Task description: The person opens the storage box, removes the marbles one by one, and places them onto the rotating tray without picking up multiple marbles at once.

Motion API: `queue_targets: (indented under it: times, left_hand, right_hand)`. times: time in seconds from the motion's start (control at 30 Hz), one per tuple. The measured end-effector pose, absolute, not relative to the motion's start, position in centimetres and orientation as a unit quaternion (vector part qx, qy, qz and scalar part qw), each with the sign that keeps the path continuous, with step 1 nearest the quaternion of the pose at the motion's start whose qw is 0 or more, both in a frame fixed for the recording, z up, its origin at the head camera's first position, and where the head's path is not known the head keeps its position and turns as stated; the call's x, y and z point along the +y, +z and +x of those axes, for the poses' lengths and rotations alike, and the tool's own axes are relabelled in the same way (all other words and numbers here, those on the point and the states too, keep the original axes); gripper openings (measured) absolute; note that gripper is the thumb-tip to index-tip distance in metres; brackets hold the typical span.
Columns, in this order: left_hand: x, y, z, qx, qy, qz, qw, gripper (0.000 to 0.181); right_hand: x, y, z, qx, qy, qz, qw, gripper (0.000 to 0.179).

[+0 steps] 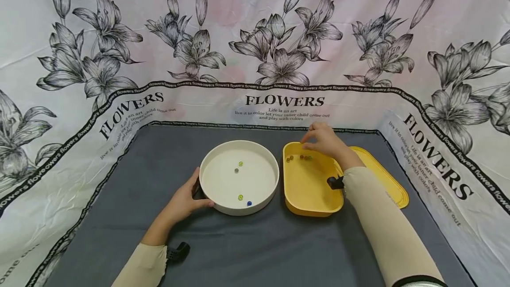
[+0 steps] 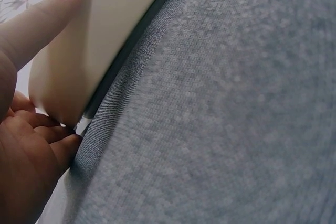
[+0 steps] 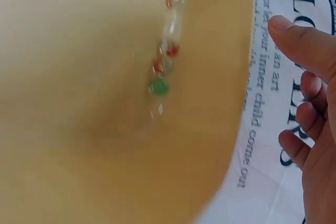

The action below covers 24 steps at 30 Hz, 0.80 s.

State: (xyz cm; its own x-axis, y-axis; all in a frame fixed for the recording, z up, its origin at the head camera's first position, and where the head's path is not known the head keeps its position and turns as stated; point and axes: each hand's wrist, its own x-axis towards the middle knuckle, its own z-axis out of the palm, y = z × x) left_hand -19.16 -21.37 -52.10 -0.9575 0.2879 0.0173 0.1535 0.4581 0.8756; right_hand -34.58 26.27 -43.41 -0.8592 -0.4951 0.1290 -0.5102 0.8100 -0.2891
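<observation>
My left hand [image 1: 182, 200] holds a round cream dish [image 1: 223, 180] by its near left side. Its thumb [image 2: 50, 17] lies against the wall, and the fingertips tuck in at the bottom edge. Inside the dish lie a blue marble [image 1: 249, 203], a grey marble [image 1: 236, 170] and yellow-green marbles [image 1: 241, 163]. Over the far rim of a yellow rectangular container [image 1: 312, 189] is my right hand [image 1: 327, 141], fingers loosely bent, with nothing seen in them. Several small marbles sit along the container's far end, a green marble [image 3: 158, 86] and red-and-clear marbles [image 3: 169, 49] among them.
A yellow lid [image 1: 384, 176] lies flat to the right of the container, partly behind the right forearm. Dark grey cloth [image 1: 239, 251] covers the table. Behind and at the sides hangs a flower-printed curtain [image 1: 279, 70].
</observation>
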Motion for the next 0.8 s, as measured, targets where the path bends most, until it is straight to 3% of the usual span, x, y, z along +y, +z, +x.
queue_targets:
  times: [0.63,0.8]
  left_hand:
    - [-21.3,-52.1,-19.6,0.848,0.51,0.129,0.072,0.133]
    - [-21.4,-52.1,-19.5,0.845,0.514,0.129,0.067,0.133]
  right_hand:
    - [23.6,-47.1,-34.5,-0.95,0.17,0.262,-0.015,0.021]
    - [23.1,-47.5,-34.5,-0.945,0.143,0.295,0.005,0.018]
